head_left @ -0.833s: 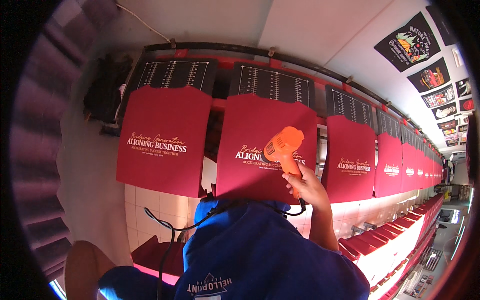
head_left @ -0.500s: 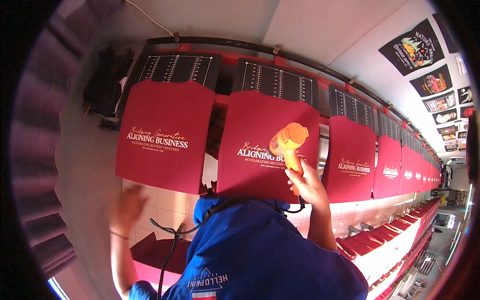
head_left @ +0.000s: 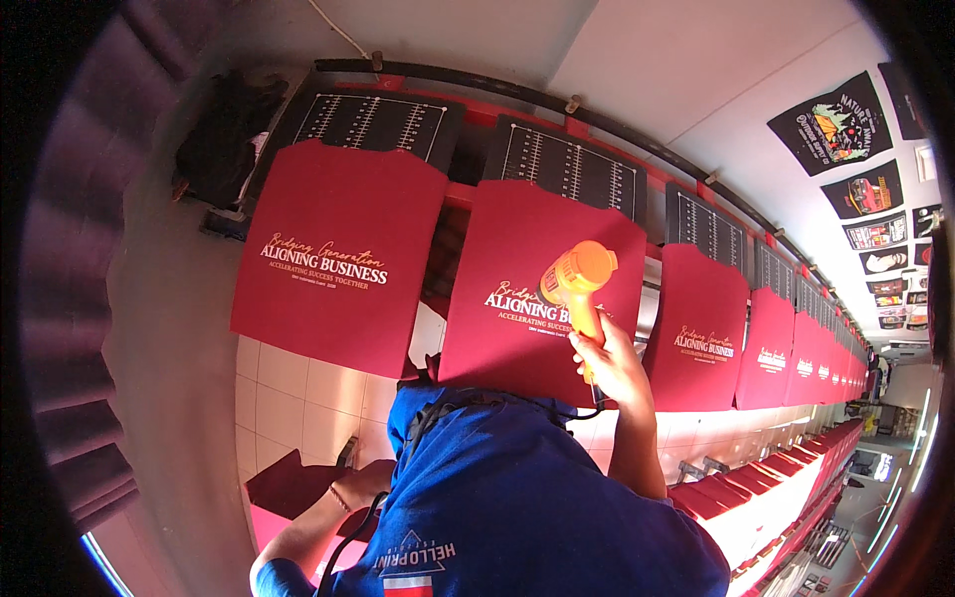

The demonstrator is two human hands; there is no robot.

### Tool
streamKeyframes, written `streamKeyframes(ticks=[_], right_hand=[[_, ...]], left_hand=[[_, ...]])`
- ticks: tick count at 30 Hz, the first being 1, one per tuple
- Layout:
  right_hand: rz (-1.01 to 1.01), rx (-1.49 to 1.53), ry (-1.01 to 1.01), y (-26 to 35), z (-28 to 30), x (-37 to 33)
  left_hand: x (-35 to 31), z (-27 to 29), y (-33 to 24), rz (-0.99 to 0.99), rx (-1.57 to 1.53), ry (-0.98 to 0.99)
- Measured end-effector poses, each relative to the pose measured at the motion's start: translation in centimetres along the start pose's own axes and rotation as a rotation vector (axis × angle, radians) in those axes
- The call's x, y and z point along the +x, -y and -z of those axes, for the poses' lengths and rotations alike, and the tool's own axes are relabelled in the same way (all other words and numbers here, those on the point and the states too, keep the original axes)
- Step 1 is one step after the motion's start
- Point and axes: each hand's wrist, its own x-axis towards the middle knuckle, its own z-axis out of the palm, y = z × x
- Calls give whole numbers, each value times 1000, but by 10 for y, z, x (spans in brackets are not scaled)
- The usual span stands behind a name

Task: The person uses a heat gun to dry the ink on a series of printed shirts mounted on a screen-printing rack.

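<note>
My right hand (head_left: 615, 363) grips the handle of an orange hair dryer (head_left: 577, 271), held over a dark red shirt (head_left: 542, 224) on the middle board and hiding part of its white and gold print. The dryer's black cord (head_left: 600, 403) leaves the bottom of the handle. At my left side, my left hand (head_left: 360, 488) is beside my blue shirt (head_left: 517, 478), near a dark cord; its fingers are mostly hidden. Another printed red shirt (head_left: 328, 229) lies flat on the leftmost board.
More boards with red shirts (head_left: 694, 328) run off to the right. A dark rail (head_left: 477, 90) lies along the far side. Behind me stands another row of red shirts (head_left: 731, 488). Black cloth (head_left: 224, 139) hangs at the far left, and printed posters (head_left: 834, 124) line the wall.
My left hand has moved from beside the leftmost shirt down and in to my left side. The right hand still holds the dryer over the middle shirt; the view has shifted slightly.
</note>
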Motion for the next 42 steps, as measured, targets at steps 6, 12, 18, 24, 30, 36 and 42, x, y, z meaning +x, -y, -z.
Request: streamKeyframes(ticks=[6, 12, 18, 24, 30, 36, 42], right_hand=[[-10, -20, 44, -1, 0, 5], [-8, -9, 91, 1, -1, 5], [-55, 4, 124, 9, -3, 3], [-81, -24, 165, 11, 2, 8], [-7, 18, 157, 4, 4, 18], [13, -32, 125, 9, -5, 18], [32, -67, 156, 12, -10, 20]], left_hand=[[5, -3, 13, -269, 63, -110], [5, -4, 10, -166, 39, -49], [8, 3, -5, 54, -47, 46], [12, 6, -6, 51, -52, 38], [13, 7, 0, -61, -12, 23], [16, 0, 12, -165, 14, -8], [13, 10, -9, -121, -20, 11]])
